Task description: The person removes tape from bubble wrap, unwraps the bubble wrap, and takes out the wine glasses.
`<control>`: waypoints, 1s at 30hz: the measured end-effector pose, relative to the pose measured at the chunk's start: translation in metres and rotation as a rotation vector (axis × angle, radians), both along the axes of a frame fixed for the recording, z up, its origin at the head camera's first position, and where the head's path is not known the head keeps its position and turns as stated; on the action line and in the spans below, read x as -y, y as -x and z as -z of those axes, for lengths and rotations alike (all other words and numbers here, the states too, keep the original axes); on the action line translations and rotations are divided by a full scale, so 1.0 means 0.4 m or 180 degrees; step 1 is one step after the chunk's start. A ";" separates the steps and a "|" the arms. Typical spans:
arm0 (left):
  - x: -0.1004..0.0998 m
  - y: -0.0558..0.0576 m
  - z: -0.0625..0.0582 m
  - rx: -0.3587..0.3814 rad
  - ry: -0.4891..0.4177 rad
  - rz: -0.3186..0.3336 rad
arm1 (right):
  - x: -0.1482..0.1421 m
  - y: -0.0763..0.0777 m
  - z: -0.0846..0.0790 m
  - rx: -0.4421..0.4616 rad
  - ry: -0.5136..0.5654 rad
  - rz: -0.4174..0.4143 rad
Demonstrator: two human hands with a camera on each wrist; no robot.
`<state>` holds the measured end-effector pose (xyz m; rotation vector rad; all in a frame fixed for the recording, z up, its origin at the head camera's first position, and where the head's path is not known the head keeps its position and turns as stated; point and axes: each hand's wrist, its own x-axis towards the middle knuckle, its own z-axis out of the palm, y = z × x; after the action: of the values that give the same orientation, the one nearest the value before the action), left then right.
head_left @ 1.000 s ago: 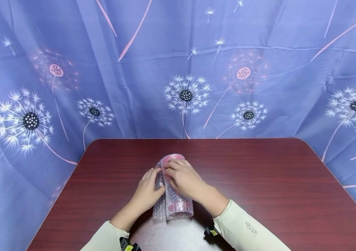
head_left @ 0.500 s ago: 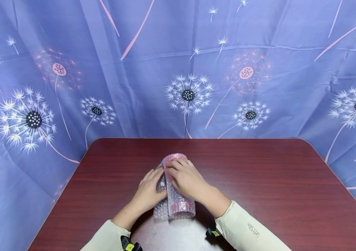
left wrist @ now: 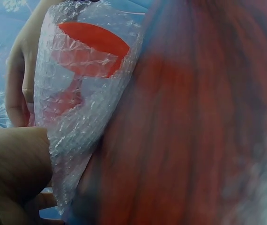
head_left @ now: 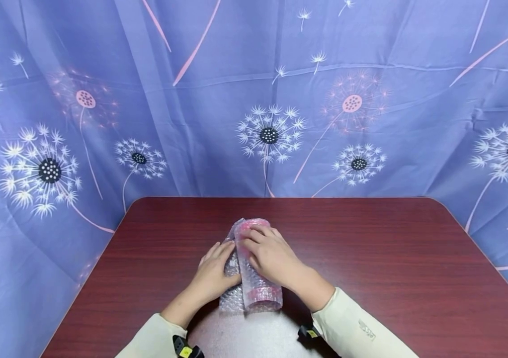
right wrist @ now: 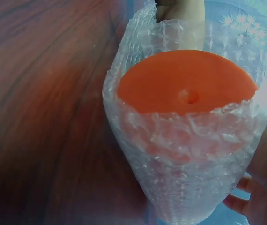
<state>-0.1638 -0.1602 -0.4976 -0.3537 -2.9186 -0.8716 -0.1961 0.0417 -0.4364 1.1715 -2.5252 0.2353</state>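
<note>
A red object with a flat round end (right wrist: 166, 79) lies inside a roll of clear bubble wrap (head_left: 260, 281) on the table. The disc has a small dimple near its middle; in the left wrist view another wide red end (left wrist: 93, 40) narrows to a stem, seen partly through the wrap. My right hand (head_left: 275, 256) grips the roll from above, fingers bent over its top. On the loose flap (head_left: 232, 301) at the roll's left, my left hand (head_left: 211, 274) rests with fingers extended and thumb apart, the thumb tip right at the roll's edge.
The dark red wood-grain table (head_left: 370, 248) reaches back to a blue curtain (head_left: 200, 124) printed with dandelions, which hangs behind it and along both sides. A bright reflection lies on the tabletop in front of the roll.
The wrapped roll and my right hand have shifted slightly to the right. More of the flap shows between the hands. My left hand has stayed nearly in place.
</note>
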 end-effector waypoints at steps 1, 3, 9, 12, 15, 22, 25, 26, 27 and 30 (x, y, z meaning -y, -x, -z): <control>0.000 0.000 0.001 0.0004 0.0006 0.0002 | -0.002 0.000 0.000 0.0005 -0.0006 0.0008; 0.000 0.001 0.001 0.0016 0.0013 0.0004 | -0.004 0.001 0.000 0.0004 -0.0018 0.0023; -0.001 0.004 0.004 0.0026 0.0022 0.0008 | 0.000 0.001 -0.004 -0.0110 0.0001 0.0037; -0.001 0.003 0.004 0.0027 0.0031 0.0016 | 0.008 0.005 -0.006 -0.0182 0.0043 -0.0003; -0.002 0.001 0.002 0.0023 0.0023 0.0015 | 0.016 0.008 -0.008 -0.0199 0.0073 -0.0048; -0.003 0.001 0.001 0.0019 0.0035 0.0005 | 0.025 0.015 -0.008 -0.0177 0.0063 -0.0068; -0.004 0.002 0.000 -0.0001 0.0050 -0.0002 | 0.028 0.018 -0.007 -0.0222 0.0046 -0.0072; -0.003 0.002 0.001 -0.0007 0.0058 -0.0004 | 0.028 0.019 -0.007 -0.0217 0.0036 -0.0070; -0.003 0.003 0.002 -0.0009 0.0062 -0.0007 | 0.029 0.019 -0.007 -0.0194 0.0027 -0.0066; -0.003 0.002 0.003 -0.0001 0.0081 -0.0006 | 0.030 0.018 -0.011 -0.0097 -0.0031 -0.0022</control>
<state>-0.1645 -0.1588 -0.4990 -0.3527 -2.9316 -0.8350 -0.2033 0.0296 -0.4321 1.1790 -2.4989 0.2053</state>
